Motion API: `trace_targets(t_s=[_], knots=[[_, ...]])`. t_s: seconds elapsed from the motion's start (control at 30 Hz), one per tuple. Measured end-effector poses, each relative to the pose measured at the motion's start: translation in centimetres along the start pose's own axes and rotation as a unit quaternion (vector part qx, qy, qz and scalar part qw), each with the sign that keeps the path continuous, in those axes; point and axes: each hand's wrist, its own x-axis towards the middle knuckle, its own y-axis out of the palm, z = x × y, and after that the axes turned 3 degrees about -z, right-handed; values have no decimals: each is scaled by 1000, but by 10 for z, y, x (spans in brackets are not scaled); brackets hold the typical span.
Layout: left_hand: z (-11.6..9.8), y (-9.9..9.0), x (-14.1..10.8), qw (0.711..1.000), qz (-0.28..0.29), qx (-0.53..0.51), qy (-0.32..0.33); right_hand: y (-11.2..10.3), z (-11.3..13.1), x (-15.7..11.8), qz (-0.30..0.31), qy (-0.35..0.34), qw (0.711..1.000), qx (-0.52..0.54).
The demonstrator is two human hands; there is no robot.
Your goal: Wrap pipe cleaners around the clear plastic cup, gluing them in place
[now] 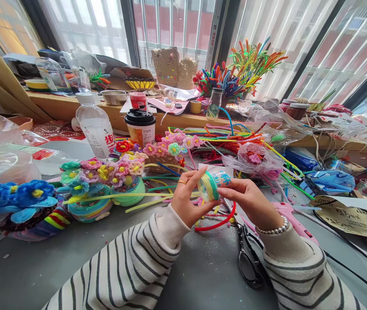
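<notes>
Yarn-banded container sits above the surface, gripped by my left hand while my right hand pinches the edge of its fuzzy teal band, apparently mid-wrap, the next move likely calling for snug pressing.

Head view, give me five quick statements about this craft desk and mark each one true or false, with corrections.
1. The left hand holds a container wrapped in yellow and green. True.
2. The right hand grips the scissors. False: they lie on the grey table; its fingertips are at the container.
3. The paper cup has a black lid. True.
4. The blue fuzzy flowers are at the picture's right edge. False: they are at the left edge.
5. A ring shows on the left hand. True.
</notes>
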Motion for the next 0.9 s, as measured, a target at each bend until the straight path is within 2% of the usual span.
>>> trace_targets(t_s=[0.9], knots=[[2, 1, -1, 1000, 0, -8, 10, 2, 2, -1, -6, 15, 1000, 12]])
